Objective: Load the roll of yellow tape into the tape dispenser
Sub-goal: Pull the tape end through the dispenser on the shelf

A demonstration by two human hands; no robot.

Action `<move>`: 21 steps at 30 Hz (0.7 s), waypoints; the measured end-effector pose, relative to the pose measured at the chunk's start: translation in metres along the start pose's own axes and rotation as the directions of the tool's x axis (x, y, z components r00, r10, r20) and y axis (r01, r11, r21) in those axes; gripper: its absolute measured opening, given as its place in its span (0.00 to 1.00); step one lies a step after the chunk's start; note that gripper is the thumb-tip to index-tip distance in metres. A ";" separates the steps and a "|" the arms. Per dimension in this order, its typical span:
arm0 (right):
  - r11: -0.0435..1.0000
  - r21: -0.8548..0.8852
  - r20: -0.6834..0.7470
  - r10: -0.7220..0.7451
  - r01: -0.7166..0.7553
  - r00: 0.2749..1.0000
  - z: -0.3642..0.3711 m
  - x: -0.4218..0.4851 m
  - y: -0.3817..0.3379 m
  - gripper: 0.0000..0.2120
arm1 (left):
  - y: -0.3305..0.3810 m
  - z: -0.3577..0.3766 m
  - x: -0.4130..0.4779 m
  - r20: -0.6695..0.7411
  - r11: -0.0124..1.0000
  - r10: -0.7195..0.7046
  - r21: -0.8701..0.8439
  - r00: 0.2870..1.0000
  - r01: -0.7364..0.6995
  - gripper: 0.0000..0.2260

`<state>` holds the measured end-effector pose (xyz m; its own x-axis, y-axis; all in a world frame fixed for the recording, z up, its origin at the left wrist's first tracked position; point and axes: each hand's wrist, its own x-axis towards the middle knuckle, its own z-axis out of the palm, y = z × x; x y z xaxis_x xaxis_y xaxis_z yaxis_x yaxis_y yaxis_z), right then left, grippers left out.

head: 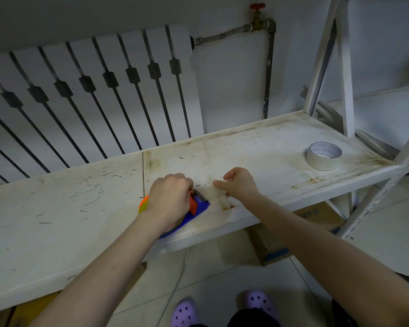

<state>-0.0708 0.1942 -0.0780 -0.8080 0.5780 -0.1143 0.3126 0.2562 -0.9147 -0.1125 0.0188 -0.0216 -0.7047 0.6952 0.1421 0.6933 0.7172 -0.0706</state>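
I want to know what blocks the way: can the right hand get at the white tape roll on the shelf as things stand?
Probably yes. The right hand holds nothing, and the shelf between it and the white tape roll looks bare. The left hand rests on the tape dispenser, out of the way.

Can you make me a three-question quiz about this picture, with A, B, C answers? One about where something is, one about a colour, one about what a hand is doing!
1. Where is the white tape roll?
A. right end of the shelf
B. on the floor
C. on the radiator

2. What colour are the clogs?
A. green
B. purple
C. red

3. What is the left hand doing?
A. hanging free
B. pressing on the tape dispenser
C. turning the valve

Answers: 1 A, it lies flat near the shelf post. 2 B, both look lilac. 3 B, it covers the blue dispenser.
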 end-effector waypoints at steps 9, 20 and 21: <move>0.997 -0.070 0.039 0.041 -0.038 0.998 0.007 0.007 0.002 0.11 | -0.010 0.013 0.004 0.061 0.995 0.074 0.063 0.995 -0.077 0.14; 0.994 -0.112 0.068 0.000 0.008 0.998 0.009 0.012 0.000 0.15 | -0.014 0.013 0.004 0.157 0.996 0.078 0.034 0.984 -0.084 0.15; 0.994 -0.107 0.064 0.002 0.005 0.998 0.010 0.013 0.001 0.15 | -0.015 0.014 0.004 0.158 0.997 0.074 0.022 0.985 -0.078 0.14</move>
<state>-0.0861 0.1937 -0.0842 -0.8376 0.5280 -0.1401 0.3600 0.3406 -0.8685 -0.1275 0.0116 -0.0338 -0.6667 0.7450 -0.0217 0.7427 0.6617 -0.1031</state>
